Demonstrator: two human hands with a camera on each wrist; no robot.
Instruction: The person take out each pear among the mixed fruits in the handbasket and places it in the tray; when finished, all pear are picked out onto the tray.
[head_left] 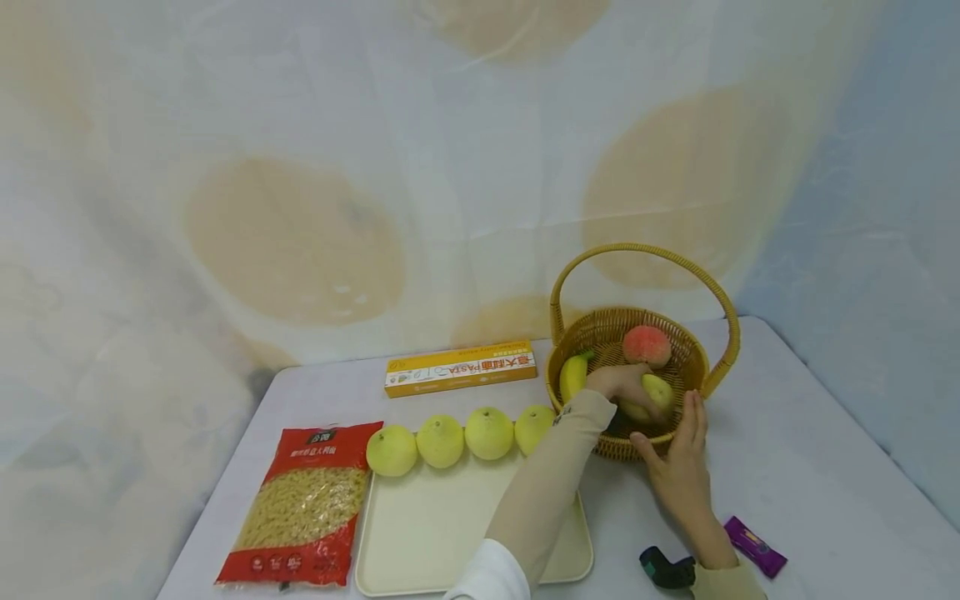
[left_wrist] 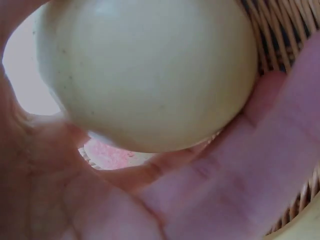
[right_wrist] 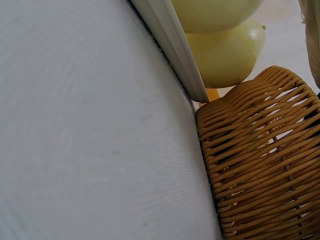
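Observation:
My left hand (head_left: 618, 383) reaches into a wicker basket (head_left: 615, 450) and grips a round yellow-green fruit (head_left: 660, 396). The left wrist view shows my curled fingers (left_wrist: 240, 175) around this smooth, pale fruit (left_wrist: 150, 70). A peach (head_left: 647, 346) lies behind it in the basket, and a yellow banana (head_left: 573, 377) leans at the basket's left side. My right hand (head_left: 682, 475) touches the front right of the basket with straight fingers, the thumb apart at the front. Wicker wall (right_wrist: 265, 165) fills the right of the right wrist view.
Several similar yellow-green fruits (head_left: 441, 442) sit in a row at the far edge of a cream tray (head_left: 420, 533). A red pasta bag (head_left: 300, 508) lies left of it. Behind is an orange pasta box (head_left: 461, 368). A purple packet (head_left: 755, 546) lies by my right wrist.

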